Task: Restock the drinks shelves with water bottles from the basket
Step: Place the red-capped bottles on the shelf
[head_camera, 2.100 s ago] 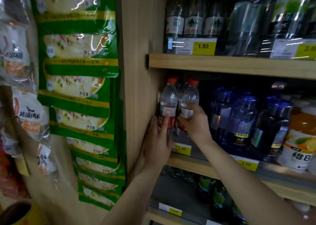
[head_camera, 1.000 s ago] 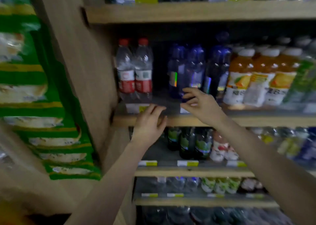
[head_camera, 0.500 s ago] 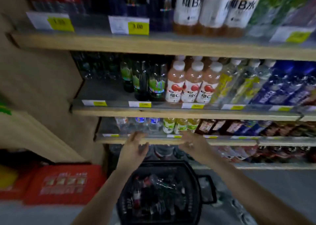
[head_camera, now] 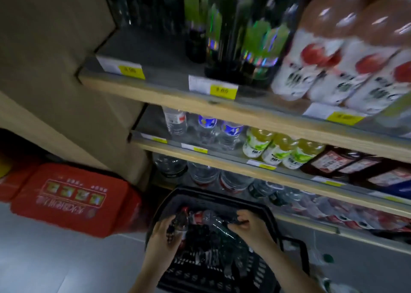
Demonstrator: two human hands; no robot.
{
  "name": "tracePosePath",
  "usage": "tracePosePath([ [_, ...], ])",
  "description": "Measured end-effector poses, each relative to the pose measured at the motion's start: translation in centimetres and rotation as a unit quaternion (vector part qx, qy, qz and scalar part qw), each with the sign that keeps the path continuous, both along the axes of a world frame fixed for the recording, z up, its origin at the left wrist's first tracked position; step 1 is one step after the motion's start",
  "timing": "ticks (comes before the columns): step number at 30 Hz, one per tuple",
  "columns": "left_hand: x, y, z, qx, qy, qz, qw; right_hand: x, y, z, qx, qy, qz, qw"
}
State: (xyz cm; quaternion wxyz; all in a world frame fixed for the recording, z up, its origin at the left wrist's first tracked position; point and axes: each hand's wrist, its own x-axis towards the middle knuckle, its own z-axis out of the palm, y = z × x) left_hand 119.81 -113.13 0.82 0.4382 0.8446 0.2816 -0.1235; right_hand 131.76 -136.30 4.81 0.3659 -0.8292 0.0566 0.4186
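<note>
**Other stock around the drinks bay**

At the far left we see a red carton [head_camera: 73, 200] lying on the grey floor [head_camera: 55, 263], with more red packs just beside it further left. A tan side panel [head_camera: 55, 54] rises behind it. On the upper level we find dark green-labelled bottles [head_camera: 240, 48] and, to their right, pink juice bottles [head_camera: 329, 70] with a red fruit picture. Yellow price tags [head_camera: 222, 90] line the front edge. One level down stand yellow-green juice bottles [head_camera: 280, 149], then dark red-labelled packs [head_camera: 355, 166] at the right.
</note>
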Motion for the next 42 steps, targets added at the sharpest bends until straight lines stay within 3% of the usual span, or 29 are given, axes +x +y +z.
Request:
tracePosePath([
  [6, 1.5, -1.4, -17.2, -0.014, 0.065, 0.060, 0.996, 0.6, 2.5, -18.5, 0.001, 0.009, -0.001, 1.000],
  [11, 2.0, -1.8, -28.5, -0.018, 0.098, 0.088, 0.991, 1.1, 3.3, -30.3, -0.033, -0.012, 0.020, 0.999],
  [15, 3.1, -1.6, -33.6, 0.017, 0.105, 0.082, 0.991, 1.1, 5.0, -35.4, -0.047, -0.030, -0.020, 0.998],
  [20, 3.5, -1.4, -34.8, 0.019, 0.074, 0.130, 0.989, 0.2, 6.3, -36.2, -0.023, -0.106, -0.070, 0.992],
  [28, 3.0, -2.7, -24.8, -0.024, 0.028, 0.146, 0.989, -0.9, 3.1, -26.7, -0.026, -0.112, -0.078, 0.990],
  [37, -1.0, -3.9, 0.7, -0.018, -0.037, 0.126, 0.991, -2.6, -2.1, -0.6, -0.020, -0.113, -0.084, 0.990],
  [42, -3.9, -3.7, 11.7, 0.000, -0.087, 0.135, 0.987, -4.0, -2.7, 11.8, -0.001, -0.155, -0.082, 0.985],
])
